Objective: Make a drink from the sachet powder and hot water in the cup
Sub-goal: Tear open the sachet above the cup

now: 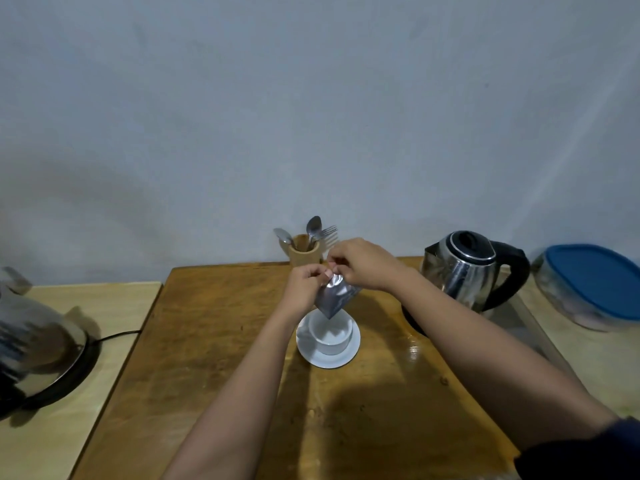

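Note:
A silver foil sachet [334,296] hangs tilted just above a white cup [330,336] that stands on a white saucer [349,356] in the middle of the brown wooden table [207,341]. My left hand [304,284] and my right hand [362,263] both pinch the sachet's top edge, fingertips close together. The sachet's lower corner points into the cup. A steel electric kettle [465,268] with a black handle stands at the back right of the table.
A wooden holder [304,253] with spoons and a fork stands at the table's back edge by the wall. A second steel kettle [34,344] with a black cord sits on the pale counter at left. A steel bowl with a blue lid [592,285] is at far right.

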The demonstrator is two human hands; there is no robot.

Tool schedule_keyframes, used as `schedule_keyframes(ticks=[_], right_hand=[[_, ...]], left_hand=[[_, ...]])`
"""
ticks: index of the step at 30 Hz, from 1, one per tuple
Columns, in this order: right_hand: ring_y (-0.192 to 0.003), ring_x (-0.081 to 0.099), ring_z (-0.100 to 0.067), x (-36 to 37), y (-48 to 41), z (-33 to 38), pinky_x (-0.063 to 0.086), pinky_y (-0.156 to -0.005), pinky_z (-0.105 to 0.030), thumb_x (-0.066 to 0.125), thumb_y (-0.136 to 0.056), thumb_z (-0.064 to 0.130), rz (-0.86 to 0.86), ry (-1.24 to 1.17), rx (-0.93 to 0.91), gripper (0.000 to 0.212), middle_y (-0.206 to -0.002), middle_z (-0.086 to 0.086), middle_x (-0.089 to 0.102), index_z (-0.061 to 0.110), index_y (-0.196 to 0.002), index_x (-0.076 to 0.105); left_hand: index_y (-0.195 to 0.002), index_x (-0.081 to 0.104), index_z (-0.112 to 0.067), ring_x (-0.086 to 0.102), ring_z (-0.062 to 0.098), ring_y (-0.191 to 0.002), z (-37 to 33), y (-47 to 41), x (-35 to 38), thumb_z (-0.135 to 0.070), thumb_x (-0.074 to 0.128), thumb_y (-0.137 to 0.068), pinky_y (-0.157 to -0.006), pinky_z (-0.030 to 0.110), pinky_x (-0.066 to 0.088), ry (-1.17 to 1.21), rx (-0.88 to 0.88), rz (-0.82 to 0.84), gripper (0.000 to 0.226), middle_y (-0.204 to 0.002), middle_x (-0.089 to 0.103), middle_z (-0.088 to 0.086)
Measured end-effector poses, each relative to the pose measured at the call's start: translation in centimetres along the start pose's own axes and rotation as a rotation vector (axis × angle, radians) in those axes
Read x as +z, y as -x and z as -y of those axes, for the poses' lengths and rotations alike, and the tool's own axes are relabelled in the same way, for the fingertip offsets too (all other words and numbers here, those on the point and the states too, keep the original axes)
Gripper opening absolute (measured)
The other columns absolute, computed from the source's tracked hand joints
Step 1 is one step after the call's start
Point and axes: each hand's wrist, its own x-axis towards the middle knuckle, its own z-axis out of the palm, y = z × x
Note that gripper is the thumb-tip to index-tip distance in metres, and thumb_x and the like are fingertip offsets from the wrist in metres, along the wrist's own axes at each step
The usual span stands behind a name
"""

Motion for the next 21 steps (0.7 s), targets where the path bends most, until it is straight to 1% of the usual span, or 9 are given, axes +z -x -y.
schedule_keyframes(ticks=[2, 5, 8, 10, 13, 15, 18, 20, 21], right_hand=[[-0.079, 0.056, -0.025, 0.1, -0.2, -0.1, 0.044, -0.064, -0.037, 0.050, -0.081, 0.011, -0.020, 0.014, -0.023, 0.012, -0.079, 0.002, 0.056, 0.018, -0.073, 0.054], [-0.083, 0.057, -0.026, 0.5, -0.7, -0.4, 0.042, -0.062, -0.034, 0.050, -0.083, 0.012, -0.079, 0.061, -0.097, 0.010, -0.087, -0.003, 0.062, 0.014, -0.079, 0.059], [-0.089, 0.056, -0.025, 1.0, -1.1, -0.9, 0.035, -0.059, -0.031, 0.051, -0.086, 0.014, -0.154, 0.118, -0.179, 0.012, -0.093, -0.006, 0.063, 0.012, -0.086, 0.062], [-0.090, 0.057, -0.026, 1.2, -1.2, -1.1, 0.031, -0.059, -0.029, 0.051, -0.086, 0.013, -0.213, 0.153, -0.224, 0.014, -0.093, -0.007, 0.064, 0.010, -0.087, 0.064], [-0.083, 0.061, -0.028, 1.4, -1.0, -1.3, 0.035, -0.054, -0.029, 0.052, -0.081, 0.012, -0.294, 0.169, -0.294, 0.016, -0.087, -0.008, 0.067, 0.010, -0.085, 0.067], [-0.076, 0.063, -0.029, 1.3, -0.8, -1.4, 0.042, -0.051, -0.029, 0.055, -0.077, 0.010, -0.337, 0.181, -0.323, 0.016, -0.082, -0.006, 0.068, 0.010, -0.085, 0.069], [-0.068, 0.063, -0.026, 1.1, -0.6, -1.8, 0.043, -0.049, -0.027, 0.059, -0.074, 0.006, -0.379, 0.184, -0.342, 0.017, -0.077, -0.005, 0.068, 0.012, -0.085, 0.071], [-0.066, 0.062, -0.025, 1.1, -0.5, -1.9, 0.041, -0.051, -0.024, 0.061, -0.073, 0.005, -0.384, 0.172, -0.362, 0.017, -0.076, -0.005, 0.069, 0.012, -0.085, 0.071], [-0.066, 0.062, -0.024, 1.1, -0.4, -2.0, 0.043, -0.053, -0.024, 0.060, -0.074, 0.005, -0.386, 0.143, -0.358, 0.016, -0.077, -0.005, 0.069, 0.011, -0.085, 0.071]], left_hand=[[-0.066, 0.062, -0.014, 0.050, 0.011, -0.064, -0.2, 0.0, -0.2, -0.006, 0.052, -0.087, -0.060, 0.022, 0.038, 0.025, -0.023, 0.007, 0.025, -0.069, 0.059, 0.004], [-0.075, 0.064, -0.009, 0.053, 0.011, -0.064, -0.5, -0.3, -0.5, -0.005, 0.052, -0.087, -0.057, 0.020, 0.040, 0.066, -0.059, 0.003, 0.018, -0.070, 0.061, 0.004], [-0.066, 0.063, -0.012, 0.054, 0.014, -0.064, -0.5, -0.7, -0.7, -0.002, 0.052, -0.086, -0.059, 0.023, 0.041, 0.106, -0.095, -0.025, 0.026, -0.069, 0.062, 0.004], [-0.060, 0.061, -0.014, 0.053, 0.014, -0.064, -0.7, -1.0, -0.7, 0.000, 0.051, -0.085, -0.060, 0.024, 0.041, 0.131, -0.119, -0.050, 0.031, -0.067, 0.061, 0.004], [-0.065, 0.064, -0.014, 0.056, 0.017, -0.066, -0.8, -1.3, -0.5, 0.000, 0.050, -0.085, -0.060, 0.025, 0.043, 0.167, -0.149, -0.065, 0.028, -0.072, 0.063, 0.007], [-0.078, 0.068, -0.008, 0.058, 0.019, -0.070, -0.9, -1.4, -0.3, -0.001, 0.051, -0.085, -0.061, 0.027, 0.045, 0.186, -0.168, -0.072, 0.020, -0.081, 0.065, 0.012], [-0.095, 0.068, -0.001, 0.060, 0.024, -0.076, -1.2, -1.4, 0.0, -0.001, 0.051, -0.085, -0.063, 0.028, 0.047, 0.199, -0.187, -0.092, 0.020, -0.089, 0.066, 0.015], [-0.095, 0.068, -0.001, 0.060, 0.024, -0.075, -1.3, -1.4, 0.0, -0.001, 0.052, -0.085, -0.062, 0.028, 0.046, 0.198, -0.186, -0.089, 0.020, -0.087, 0.066, 0.014], [-0.092, 0.069, -0.003, 0.059, 0.023, -0.075, -1.3, -1.3, 0.0, -0.003, 0.052, -0.085, -0.062, 0.028, 0.046, 0.190, -0.172, -0.081, 0.018, -0.085, 0.066, 0.013]])
